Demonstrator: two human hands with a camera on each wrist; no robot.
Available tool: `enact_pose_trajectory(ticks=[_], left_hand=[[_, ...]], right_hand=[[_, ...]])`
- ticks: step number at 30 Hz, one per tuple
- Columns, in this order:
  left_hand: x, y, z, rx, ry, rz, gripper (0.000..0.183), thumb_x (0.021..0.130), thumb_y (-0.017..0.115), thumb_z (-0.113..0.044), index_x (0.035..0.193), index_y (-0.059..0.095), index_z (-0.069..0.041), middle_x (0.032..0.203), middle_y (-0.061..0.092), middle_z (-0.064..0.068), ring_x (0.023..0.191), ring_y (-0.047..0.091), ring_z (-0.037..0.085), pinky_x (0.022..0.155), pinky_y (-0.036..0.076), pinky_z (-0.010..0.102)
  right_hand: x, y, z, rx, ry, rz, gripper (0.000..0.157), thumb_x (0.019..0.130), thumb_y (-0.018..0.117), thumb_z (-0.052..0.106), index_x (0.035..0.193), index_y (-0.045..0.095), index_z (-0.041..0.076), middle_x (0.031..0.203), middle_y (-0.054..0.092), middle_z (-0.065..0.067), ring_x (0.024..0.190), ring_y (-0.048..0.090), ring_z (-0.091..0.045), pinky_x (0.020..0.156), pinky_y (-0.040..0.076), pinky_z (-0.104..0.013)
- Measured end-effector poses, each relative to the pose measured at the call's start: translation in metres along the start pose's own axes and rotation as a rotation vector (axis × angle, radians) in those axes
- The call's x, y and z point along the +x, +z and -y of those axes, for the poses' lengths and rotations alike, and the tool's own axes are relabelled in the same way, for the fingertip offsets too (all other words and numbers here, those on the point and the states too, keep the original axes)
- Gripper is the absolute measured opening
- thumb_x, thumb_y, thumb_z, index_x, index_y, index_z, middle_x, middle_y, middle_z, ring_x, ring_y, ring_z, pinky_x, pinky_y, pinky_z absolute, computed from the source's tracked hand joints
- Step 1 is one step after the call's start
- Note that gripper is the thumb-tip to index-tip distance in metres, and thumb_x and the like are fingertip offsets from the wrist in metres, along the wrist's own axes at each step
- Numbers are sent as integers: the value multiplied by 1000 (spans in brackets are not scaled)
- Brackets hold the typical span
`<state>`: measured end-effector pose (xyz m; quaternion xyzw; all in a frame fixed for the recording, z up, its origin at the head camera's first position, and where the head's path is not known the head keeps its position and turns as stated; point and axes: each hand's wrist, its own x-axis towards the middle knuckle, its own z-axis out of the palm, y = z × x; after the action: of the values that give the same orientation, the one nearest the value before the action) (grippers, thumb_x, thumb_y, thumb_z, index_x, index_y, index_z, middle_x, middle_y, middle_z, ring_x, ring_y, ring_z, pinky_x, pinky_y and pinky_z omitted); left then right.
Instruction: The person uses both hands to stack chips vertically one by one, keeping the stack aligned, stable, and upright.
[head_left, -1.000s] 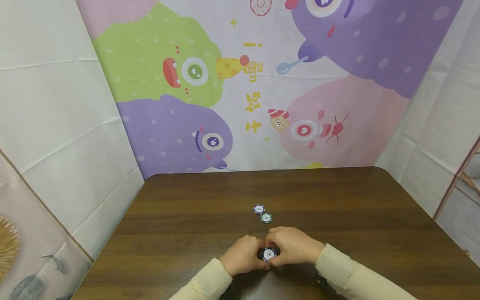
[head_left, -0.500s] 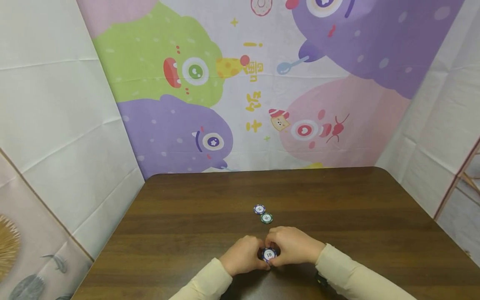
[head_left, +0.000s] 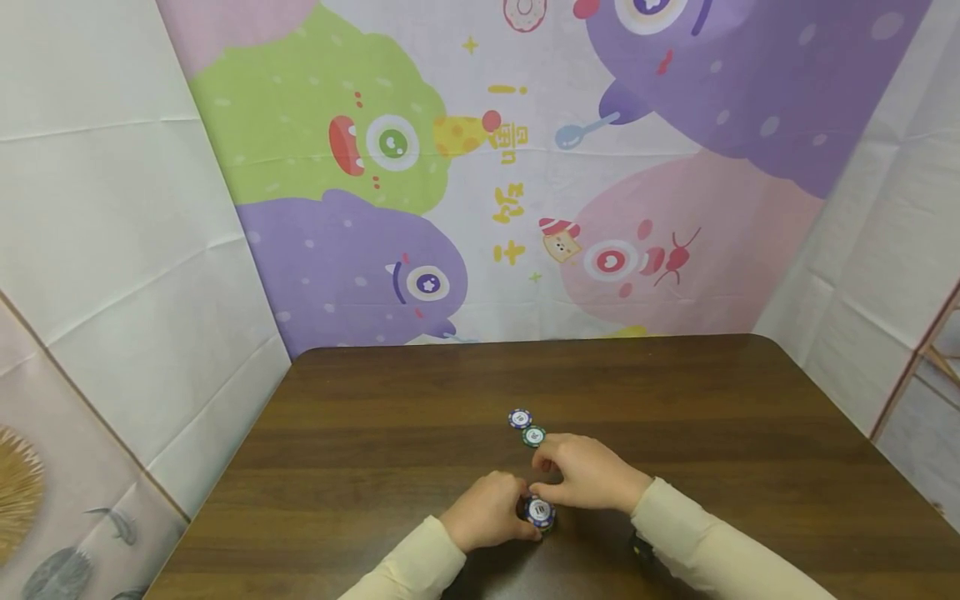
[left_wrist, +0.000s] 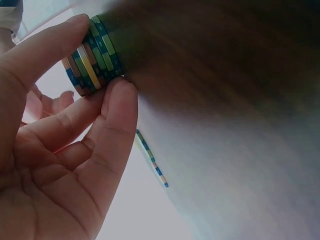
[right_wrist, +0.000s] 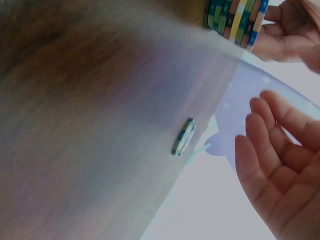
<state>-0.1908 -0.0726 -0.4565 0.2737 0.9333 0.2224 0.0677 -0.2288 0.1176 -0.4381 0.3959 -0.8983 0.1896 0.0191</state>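
Observation:
A short stack of several poker chips point(head_left: 540, 511) stands on the table, a blue chip marked 10 on top. My left hand point(head_left: 487, 511) grips it from the left between thumb and fingers; green, blue, brown and yellow edges show in the left wrist view on the chip stack point(left_wrist: 97, 59). My right hand point(head_left: 591, 473) holds nothing. Its fingers are loosely bent and apart from the stack in the right wrist view. Just beyond its fingertips lie a green chip point(head_left: 534, 437) and a blue chip point(head_left: 520, 418), edge to edge or slightly overlapping.
The dark wooden table point(head_left: 375, 433) runs back to a cartoon-printed cloth point(head_left: 510, 300). Pale cloth walls point(head_left: 142, 208) rise at both sides. A small dark object point(head_left: 642, 546), hard to make out, sits under the right forearm.
My right hand has let go of the chip stack and moved a little away from me, toward the two loose chips. My left hand stays around the stack.

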Motion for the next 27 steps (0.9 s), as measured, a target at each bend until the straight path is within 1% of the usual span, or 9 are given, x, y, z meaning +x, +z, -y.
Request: enact_pose_trajectory(ticks=[7,12,16,20,27], left_hand=[[0,0,0,20,2,3,29,69,88,-28,87,71,-12,75,65,-10,64,51,-2,60,44,16],[0,0,0,42,4,-6,31,68,88,-30,88,72,-12,77,66,-9,68,52,-1,64,46,18],[0,0,0,35,1,-7,32,68,88,-30,89,72,-12,79,66,-9,70,53,-1,65,46,18],[0,0,0,33,0,-10,33,68,88,-30,91,73,-11,80,66,-9,71,53,-1,66,46,18],[0,0,0,27,8,-19,33,69,87,-30,93,73,-12,79,64,-10,71,51,-2,66,45,17]], right_hand=[[8,0,-7,-4,84,-109,28,84,73,32,98,69,8,93,66,0,84,66,-18,72,54,-30],[16,3,-15,-13,145,-146,28,85,73,31,99,69,7,93,67,-2,84,65,-18,71,53,-31],[24,6,-20,-7,218,-134,30,84,74,31,100,70,6,92,66,-2,79,61,-14,69,51,-32],[33,9,-25,-3,285,-102,33,83,75,31,102,71,5,91,64,-2,76,57,-11,70,50,-34],[44,14,-32,-25,337,-57,36,81,77,30,104,71,3,92,64,-4,78,59,-15,74,53,-38]])
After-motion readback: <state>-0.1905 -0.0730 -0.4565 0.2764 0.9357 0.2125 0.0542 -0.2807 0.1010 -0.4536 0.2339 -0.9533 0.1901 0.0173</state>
